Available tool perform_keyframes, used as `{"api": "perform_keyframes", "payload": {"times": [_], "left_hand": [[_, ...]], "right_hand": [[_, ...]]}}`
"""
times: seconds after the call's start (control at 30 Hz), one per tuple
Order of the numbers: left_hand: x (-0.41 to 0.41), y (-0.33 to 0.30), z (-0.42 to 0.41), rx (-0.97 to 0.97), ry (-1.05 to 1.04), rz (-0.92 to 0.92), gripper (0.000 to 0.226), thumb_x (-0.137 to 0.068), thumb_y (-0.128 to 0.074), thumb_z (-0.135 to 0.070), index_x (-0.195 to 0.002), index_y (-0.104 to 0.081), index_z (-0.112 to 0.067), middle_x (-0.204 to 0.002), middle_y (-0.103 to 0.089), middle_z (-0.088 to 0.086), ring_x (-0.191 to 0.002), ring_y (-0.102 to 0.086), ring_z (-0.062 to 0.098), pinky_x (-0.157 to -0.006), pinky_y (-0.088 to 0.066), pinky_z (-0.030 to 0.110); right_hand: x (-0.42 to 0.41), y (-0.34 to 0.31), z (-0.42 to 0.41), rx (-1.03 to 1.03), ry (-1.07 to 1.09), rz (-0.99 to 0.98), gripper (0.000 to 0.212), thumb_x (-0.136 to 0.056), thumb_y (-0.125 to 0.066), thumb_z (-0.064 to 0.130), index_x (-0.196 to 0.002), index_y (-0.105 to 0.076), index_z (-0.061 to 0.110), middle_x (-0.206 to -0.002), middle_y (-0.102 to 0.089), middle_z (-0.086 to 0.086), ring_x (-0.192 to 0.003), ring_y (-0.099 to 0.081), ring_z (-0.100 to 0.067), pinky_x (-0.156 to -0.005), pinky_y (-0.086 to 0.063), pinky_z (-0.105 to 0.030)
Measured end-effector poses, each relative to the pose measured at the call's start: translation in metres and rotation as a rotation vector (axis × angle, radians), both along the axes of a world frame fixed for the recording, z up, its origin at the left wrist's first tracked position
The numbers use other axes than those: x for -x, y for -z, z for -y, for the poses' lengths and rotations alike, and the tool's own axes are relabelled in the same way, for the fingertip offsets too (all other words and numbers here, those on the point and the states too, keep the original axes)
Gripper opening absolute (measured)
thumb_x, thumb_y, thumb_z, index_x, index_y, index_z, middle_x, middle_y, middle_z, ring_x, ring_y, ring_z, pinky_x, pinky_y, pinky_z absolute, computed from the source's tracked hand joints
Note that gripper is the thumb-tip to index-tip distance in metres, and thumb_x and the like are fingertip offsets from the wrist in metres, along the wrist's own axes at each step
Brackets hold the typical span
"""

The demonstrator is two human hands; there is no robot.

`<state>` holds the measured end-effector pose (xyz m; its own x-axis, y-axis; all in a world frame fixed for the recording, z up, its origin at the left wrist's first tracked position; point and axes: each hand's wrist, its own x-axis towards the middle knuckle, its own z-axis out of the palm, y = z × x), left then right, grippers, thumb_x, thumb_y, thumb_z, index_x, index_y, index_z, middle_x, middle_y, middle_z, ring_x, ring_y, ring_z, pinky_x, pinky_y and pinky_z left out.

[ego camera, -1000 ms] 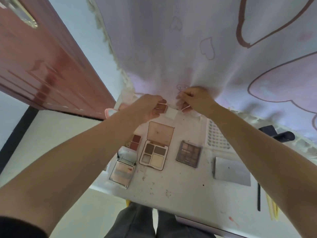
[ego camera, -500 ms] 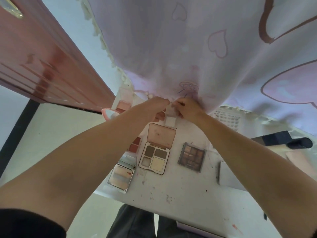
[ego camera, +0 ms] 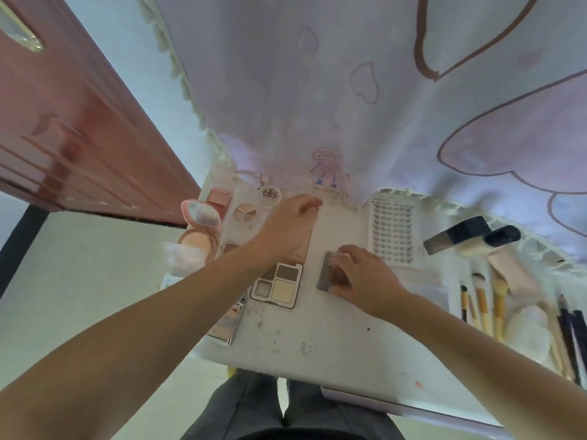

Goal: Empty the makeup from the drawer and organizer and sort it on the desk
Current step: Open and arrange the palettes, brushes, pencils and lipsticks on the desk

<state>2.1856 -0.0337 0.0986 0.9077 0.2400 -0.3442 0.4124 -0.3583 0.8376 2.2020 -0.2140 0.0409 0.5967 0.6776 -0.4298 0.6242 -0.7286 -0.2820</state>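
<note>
My right hand [ego camera: 362, 279] grips a dark eyeshadow palette [ego camera: 326, 270] lying on the white desk [ego camera: 317, 341], with the thumb on its far edge and fingers over its near side. My left hand [ego camera: 290, 228] reaches over the open lid of a four-pan palette [ego camera: 277, 284] toward the back of the desk, fingertips near the curtain hem; what its fingers hold, if anything, is hidden. A white perforated organizer [ego camera: 392, 231] lies to the right of my hands.
At the back left stand a pink mirror compact [ego camera: 200, 219], a clear highlighter case [ego camera: 245, 215], a pink blush [ego camera: 219, 196] and a round white jar [ego camera: 270, 195]. Foundation bottles [ego camera: 460, 238], brushes [ego camera: 482, 308] and pencils [ego camera: 571, 331] lie at the right. A curtain [ego camera: 349, 90] overhangs the desk's back.
Both hands left the small white item at the curtain hem. My right hand dropped onto the dark palette; my left hand stayed near the back. The view tilted, showing more of the desk's right side.
</note>
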Motion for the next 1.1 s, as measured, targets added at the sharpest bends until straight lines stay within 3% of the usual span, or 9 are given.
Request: {"api": "perform_keyframes", "payload": {"times": [0.1,0.23,0.3,0.37,0.47,0.53,0.8,0.97,1.1], "left_hand": [[0.031,0.011,0.027,0.215,-0.032,-0.010,0.028,-0.098,-0.037,-0.004,-0.112,-0.061,-0.009,-0.100,-0.063,0.003,-0.095,-0.061,0.018,-0.091,-0.050,0.028],[0.070,0.046,0.046,0.168,-0.050,-0.183,0.031,-0.098,-0.039,-0.014,-0.122,-0.058,-0.010,-0.114,-0.062,0.007,-0.109,-0.058,0.021,-0.101,-0.044,0.039],[0.082,0.055,0.053,0.245,-0.166,-0.292,0.028,-0.098,-0.036,-0.020,-0.114,-0.058,-0.013,-0.115,-0.057,0.010,-0.107,-0.055,0.021,-0.100,-0.045,0.040],[0.084,0.052,0.056,0.594,-0.370,-0.396,0.024,-0.100,-0.038,-0.028,-0.102,-0.057,-0.013,-0.107,-0.055,0.015,-0.097,-0.053,0.024,-0.089,-0.048,0.033],[0.082,0.047,0.052,1.243,-0.439,-0.514,0.047,-0.097,-0.040,-0.046,-0.122,-0.056,-0.009,-0.126,-0.056,0.023,-0.104,-0.057,0.033,-0.092,-0.051,0.042],[0.083,0.046,0.050,1.389,-0.368,-0.501,0.056,-0.095,-0.040,-0.051,-0.130,-0.052,-0.009,-0.132,-0.054,0.020,-0.107,-0.058,0.030,-0.091,-0.052,0.044],[0.095,0.044,0.045,1.436,-0.387,-0.520,0.054,-0.096,-0.043,-0.045,-0.130,-0.052,-0.004,-0.120,-0.057,0.022,-0.097,-0.057,0.032,-0.094,-0.047,0.043],[0.122,0.049,0.032,1.432,-0.348,-0.589,0.057,-0.095,-0.043,-0.046,-0.127,-0.052,0.000,-0.122,-0.057,0.026,-0.107,-0.057,0.037,-0.099,-0.042,0.045],[0.157,0.056,0.023,1.353,-0.373,-0.613,0.051,-0.090,-0.048,-0.041,-0.125,-0.054,-0.005,-0.124,-0.058,0.025,-0.113,-0.058,0.039,-0.096,-0.047,0.049]], "right_hand": [[0.021,0.017,0.007,0.061,-0.058,0.137,0.060,-0.088,-0.054,0.045,-0.138,-0.035,0.018,-0.151,-0.022,-0.006,-0.139,-0.024,-0.025,-0.117,-0.009,-0.040],[0.025,0.021,0.003,0.032,0.045,0.184,0.048,-0.088,-0.053,0.038,-0.129,-0.043,0.016,-0.142,-0.037,-0.010,-0.129,-0.037,-0.029,-0.108,-0.026,-0.036],[0.024,0.014,0.004,0.006,0.098,0.138,0.047,-0.085,-0.055,0.040,-0.125,-0.044,0.018,-0.135,-0.043,-0.006,-0.121,-0.042,-0.027,-0.101,-0.032,-0.034],[0.026,-0.001,0.007,-0.106,0.204,0.039,0.043,-0.082,-0.061,0.041,-0.117,-0.047,0.020,-0.126,-0.048,-0.003,-0.112,-0.045,-0.022,-0.092,-0.038,-0.030],[0.034,-0.028,0.012,-0.284,0.287,-0.142,0.043,-0.079,-0.067,0.040,-0.114,-0.048,0.023,-0.115,-0.049,0.003,-0.103,-0.047,-0.015,-0.084,-0.039,-0.025],[0.039,-0.039,0.016,-0.346,0.281,-0.179,0.043,-0.079,-0.069,0.038,-0.113,-0.048,0.025,-0.113,-0.049,0.007,-0.102,-0.047,-0.012,-0.086,-0.039,-0.024],[0.029,-0.038,0.022,-0.426,0.327,-0.441,0.034,-0.078,-0.075,0.031,-0.106,-0.055,0.029,-0.107,-0.061,0.014,-0.105,-0.057,-0.002,-0.098,-0.045,-0.023],[0.008,-0.053,0.019,-0.409,0.458,-0.820,0.026,-0.091,-0.060,0.030,-0.115,-0.064,0.018,-0.108,-0.071,0.003,-0.100,-0.067,-0.009,-0.087,-0.054,-0.023],[0.015,-0.039,0.004,-0.434,0.547,-0.806,0.024,-0.095,-0.053,0.020,-0.108,-0.067,0.005,-0.098,-0.074,-0.007,-0.089,-0.071,-0.019,-0.079,-0.058,-0.028]]}}
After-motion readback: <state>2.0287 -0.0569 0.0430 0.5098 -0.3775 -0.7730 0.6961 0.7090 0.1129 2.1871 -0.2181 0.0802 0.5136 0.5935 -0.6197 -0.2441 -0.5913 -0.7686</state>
